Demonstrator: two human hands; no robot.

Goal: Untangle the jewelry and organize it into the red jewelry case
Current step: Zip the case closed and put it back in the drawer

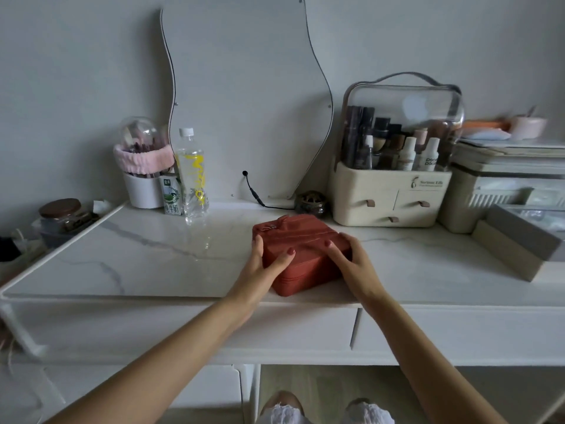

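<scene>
Relative to red jewelry case: hands on it ×2 (left hand, right hand) | bottle behind-left ×1 | milk carton ×1 | cosmetics organizer behind-right ×1, drawers ×3

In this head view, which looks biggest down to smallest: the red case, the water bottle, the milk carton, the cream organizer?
1. Cream organizer
2. Red case, though it is nearer the camera
3. Water bottle
4. Milk carton
</scene>
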